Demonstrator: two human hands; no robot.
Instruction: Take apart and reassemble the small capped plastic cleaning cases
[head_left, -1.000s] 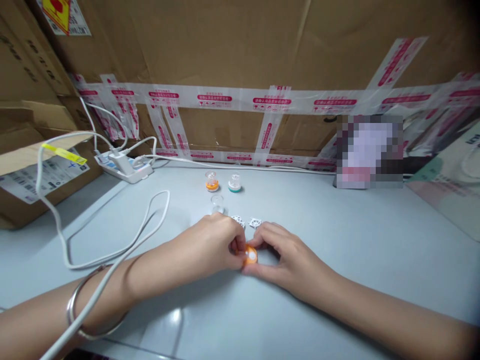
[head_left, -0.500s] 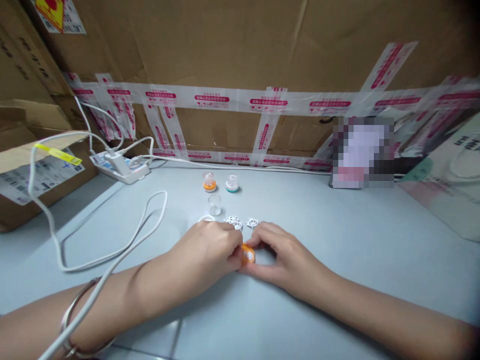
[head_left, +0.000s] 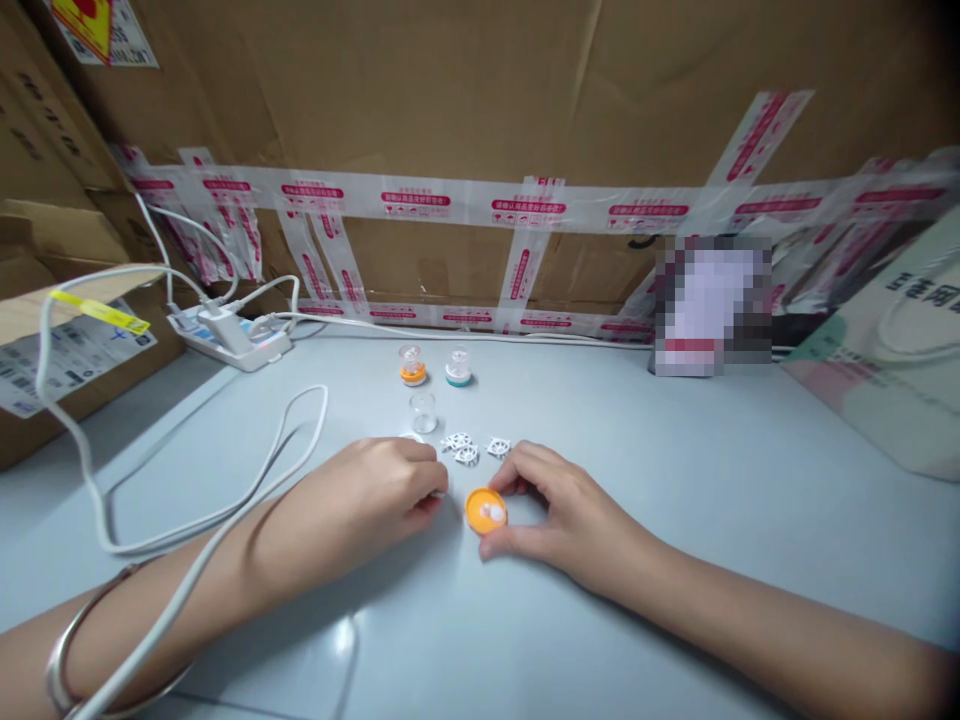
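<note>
My right hand (head_left: 551, 500) holds a round orange plastic cap (head_left: 477, 512) by its edge, between thumb and fingers. White shows inside the cap, off to one side. To its left, my left hand (head_left: 394, 485) is closed with the fingertips pressed together; a small pale bit shows at the tips, too small to name. Just beyond the hands lie several white spoked pieces (head_left: 499, 448). A clear cup (head_left: 423, 412) stands behind them. The rim of a white ring (head_left: 411, 437) peeks out from behind my left hand.
Two small clear-topped cases, an orange one (head_left: 412, 372) and a green-banded one (head_left: 458, 374), stand farther back. A white cable (head_left: 315, 440) loops across the left and over my left forearm. A power strip (head_left: 251, 350), cardboard boxes (head_left: 465, 100), a blurred-out phone-like object (head_left: 709, 310) and a bag (head_left: 900, 370) surround the table.
My left hand has moved left, away from the orange cap. The cap stays in my right hand and now shows more of its face. The view has shifted slightly.
</note>
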